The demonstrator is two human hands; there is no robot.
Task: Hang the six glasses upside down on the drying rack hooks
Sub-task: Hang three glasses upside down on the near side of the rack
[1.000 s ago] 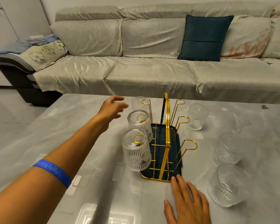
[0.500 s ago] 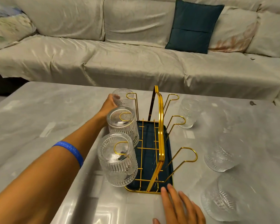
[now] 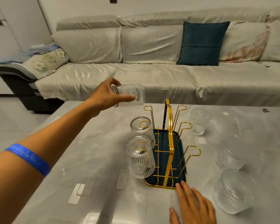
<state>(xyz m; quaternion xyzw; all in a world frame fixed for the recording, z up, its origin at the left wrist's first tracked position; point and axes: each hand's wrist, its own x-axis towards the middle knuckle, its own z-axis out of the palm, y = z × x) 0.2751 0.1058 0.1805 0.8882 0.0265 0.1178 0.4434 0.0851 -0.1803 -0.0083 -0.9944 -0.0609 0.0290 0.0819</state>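
A gold wire drying rack (image 3: 169,139) with a dark blue tray stands on the grey table (image 3: 90,159). Two ribbed glasses hang upside down on its left hooks, one nearer (image 3: 141,159) and one behind it (image 3: 141,129). My left hand (image 3: 103,97) holds a third glass (image 3: 131,95) tipped on its side in the air, above and left of the far left hook (image 3: 148,109). My right hand (image 3: 192,206) lies flat on the table, fingertips touching the rack's near edge. Three glasses stand on the table to the right: far (image 3: 198,121), middle (image 3: 230,155), near (image 3: 233,191).
A grey sofa (image 3: 136,78) with a teal cushion (image 3: 202,43) runs along behind the table. A small dark object (image 3: 265,110) lies at the table's far right. Pale tape patches (image 3: 78,191) mark the table near me. The three right hooks of the rack carry nothing.
My left hand reached the far glass beside the rack, closed on it and lifted it off the table, turning it onto its side. My right hand stayed at the rack's base.
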